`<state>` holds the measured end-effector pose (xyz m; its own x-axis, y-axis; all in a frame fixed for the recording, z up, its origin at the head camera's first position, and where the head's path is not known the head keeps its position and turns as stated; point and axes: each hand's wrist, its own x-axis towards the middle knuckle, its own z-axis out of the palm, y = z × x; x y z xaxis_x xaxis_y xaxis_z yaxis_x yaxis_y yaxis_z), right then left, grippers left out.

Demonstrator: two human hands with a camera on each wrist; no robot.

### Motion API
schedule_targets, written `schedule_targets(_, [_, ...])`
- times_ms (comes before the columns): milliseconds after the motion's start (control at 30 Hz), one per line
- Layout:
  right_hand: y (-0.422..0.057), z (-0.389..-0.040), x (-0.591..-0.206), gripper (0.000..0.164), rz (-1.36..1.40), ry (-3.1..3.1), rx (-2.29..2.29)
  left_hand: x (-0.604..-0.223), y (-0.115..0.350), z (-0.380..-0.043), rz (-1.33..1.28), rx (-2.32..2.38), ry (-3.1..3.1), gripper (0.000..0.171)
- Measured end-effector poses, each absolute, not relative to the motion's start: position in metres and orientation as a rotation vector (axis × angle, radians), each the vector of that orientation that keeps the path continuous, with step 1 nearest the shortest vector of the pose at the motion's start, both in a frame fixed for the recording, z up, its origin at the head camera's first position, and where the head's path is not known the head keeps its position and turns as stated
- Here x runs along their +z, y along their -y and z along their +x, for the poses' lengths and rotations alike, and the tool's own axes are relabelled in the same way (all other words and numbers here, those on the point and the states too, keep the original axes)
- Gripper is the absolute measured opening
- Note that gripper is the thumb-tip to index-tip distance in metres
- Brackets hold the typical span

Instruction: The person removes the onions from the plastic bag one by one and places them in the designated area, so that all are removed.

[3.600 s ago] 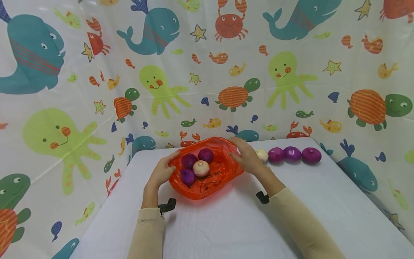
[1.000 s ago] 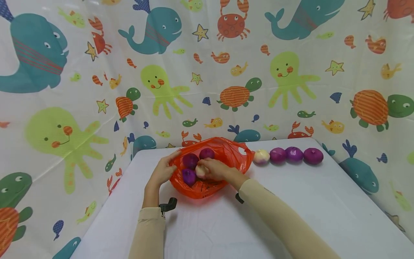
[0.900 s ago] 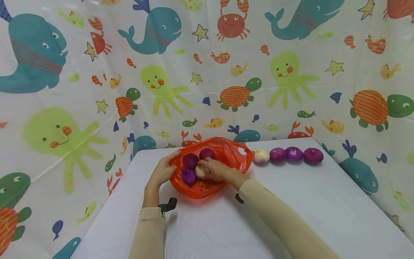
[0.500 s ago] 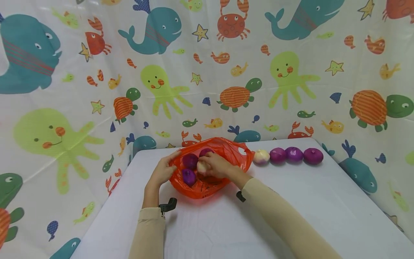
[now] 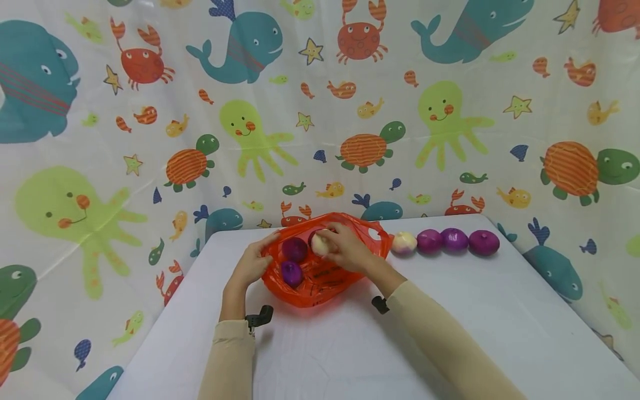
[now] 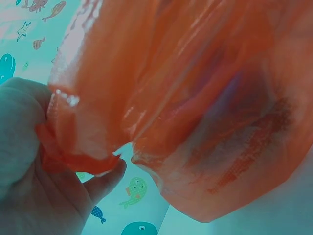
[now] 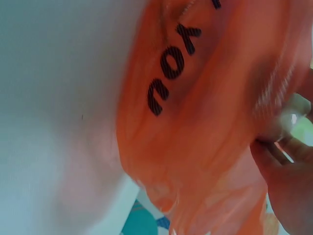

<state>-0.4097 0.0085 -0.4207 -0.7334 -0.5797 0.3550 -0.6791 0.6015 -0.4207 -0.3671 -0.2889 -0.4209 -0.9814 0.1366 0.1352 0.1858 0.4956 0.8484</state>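
Observation:
A red plastic bag stands open on the table, with three purple onions inside. One purple onion lies at the left and another just in front of it; the third is mostly covered by a white onion. My right hand reaches in over the bag's right side and grips that white onion. At the left rim, my left hand holds the bag's edge; in the left wrist view the red plastic passes between thumb and fingers.
Right of the bag, along the table's back edge, runs a row: a white onion, then purple onions. The bag's handle overlaps the white one in the head view. A patterned curtain hangs behind the white table.
My right hand has left the bag's right rim, reached in, taken hold of the white onion and raised it toward the bag's back. My left hand has stayed at the left rim.

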Motion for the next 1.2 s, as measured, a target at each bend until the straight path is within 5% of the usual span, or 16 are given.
schedule_targets(1200, [-0.066,-0.385,-0.423,0.069,0.876,2.523,0.98,-0.419,0.288,-0.365,-0.259,-1.53,2.675,0.069])
